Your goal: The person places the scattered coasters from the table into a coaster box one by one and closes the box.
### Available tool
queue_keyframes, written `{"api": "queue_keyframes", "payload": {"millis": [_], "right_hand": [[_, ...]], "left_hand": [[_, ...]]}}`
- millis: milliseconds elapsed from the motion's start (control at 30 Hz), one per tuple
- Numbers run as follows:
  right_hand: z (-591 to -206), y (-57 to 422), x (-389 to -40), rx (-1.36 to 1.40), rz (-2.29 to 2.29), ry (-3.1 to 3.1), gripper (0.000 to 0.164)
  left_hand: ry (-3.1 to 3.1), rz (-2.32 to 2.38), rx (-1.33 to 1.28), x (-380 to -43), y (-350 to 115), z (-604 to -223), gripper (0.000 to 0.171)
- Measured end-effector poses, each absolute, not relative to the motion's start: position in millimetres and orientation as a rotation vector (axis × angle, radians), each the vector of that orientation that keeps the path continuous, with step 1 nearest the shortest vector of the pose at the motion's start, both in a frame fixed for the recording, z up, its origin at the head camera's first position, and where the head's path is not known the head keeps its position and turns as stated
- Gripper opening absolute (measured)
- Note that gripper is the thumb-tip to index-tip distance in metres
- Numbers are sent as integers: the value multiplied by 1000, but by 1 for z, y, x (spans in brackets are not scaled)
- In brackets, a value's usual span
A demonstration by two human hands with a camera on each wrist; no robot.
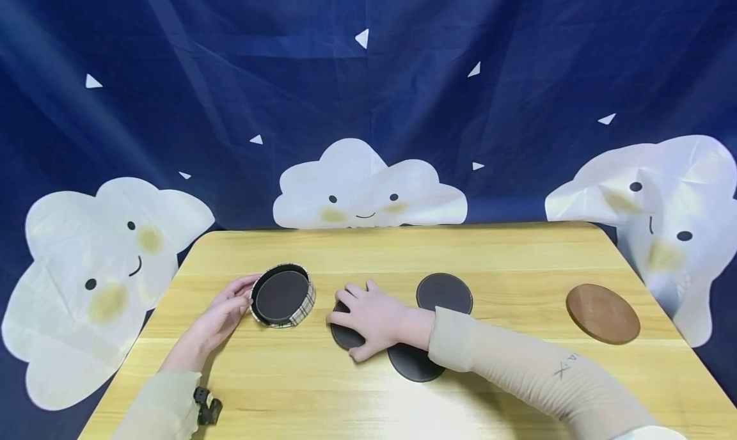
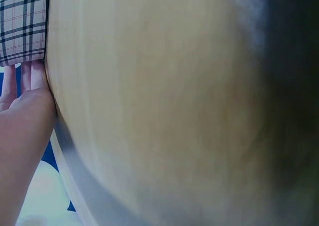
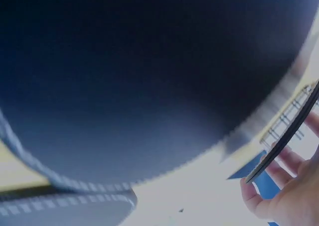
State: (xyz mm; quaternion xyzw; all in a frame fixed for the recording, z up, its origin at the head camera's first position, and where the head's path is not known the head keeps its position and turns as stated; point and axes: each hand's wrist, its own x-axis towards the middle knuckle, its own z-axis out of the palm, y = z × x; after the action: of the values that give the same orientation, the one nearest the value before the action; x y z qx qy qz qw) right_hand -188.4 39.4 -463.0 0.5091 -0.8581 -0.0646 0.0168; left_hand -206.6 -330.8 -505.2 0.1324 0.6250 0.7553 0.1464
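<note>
My left hand (image 1: pixel 227 309) is at the left side of a round plaid coaster holder (image 1: pixel 303 307), thumb and fingers against its wall. A dark coaster lies inside it. In the left wrist view the fingers meet the plaid wall (image 2: pixel 22 29). My right hand (image 1: pixel 374 318) holds a black round coaster (image 1: pixel 344 334) by its edge, fingers spread over it. The right wrist view shows this coaster (image 3: pixel 286 139) tilted on edge between the fingers. Below the right wrist lies another black coaster (image 1: pixel 414 364), partly hidden by the arm. A third black coaster (image 1: pixel 443 291) lies behind the wrist.
A brown round disc (image 1: pixel 602 313) lies on the right part of the wooden table (image 1: pixel 357 408). Behind the table hangs a blue curtain (image 1: pixel 403 94) with white clouds. A small black device (image 1: pixel 207 407) sits on the left sleeve.
</note>
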Motion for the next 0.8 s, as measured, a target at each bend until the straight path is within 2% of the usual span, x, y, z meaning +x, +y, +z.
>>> {"api": "queue_keyframes", "payload": {"millis": [300,800], "right_hand": [[-440,30,-200,1535,-153,-2623,77],[-415,-21,-222,1465,-161,-2594,78]], "left_hand": [[1797,2176,389,-205,-329,-503,57],[1807,2161,379,-207,-332,-505,59]]}}
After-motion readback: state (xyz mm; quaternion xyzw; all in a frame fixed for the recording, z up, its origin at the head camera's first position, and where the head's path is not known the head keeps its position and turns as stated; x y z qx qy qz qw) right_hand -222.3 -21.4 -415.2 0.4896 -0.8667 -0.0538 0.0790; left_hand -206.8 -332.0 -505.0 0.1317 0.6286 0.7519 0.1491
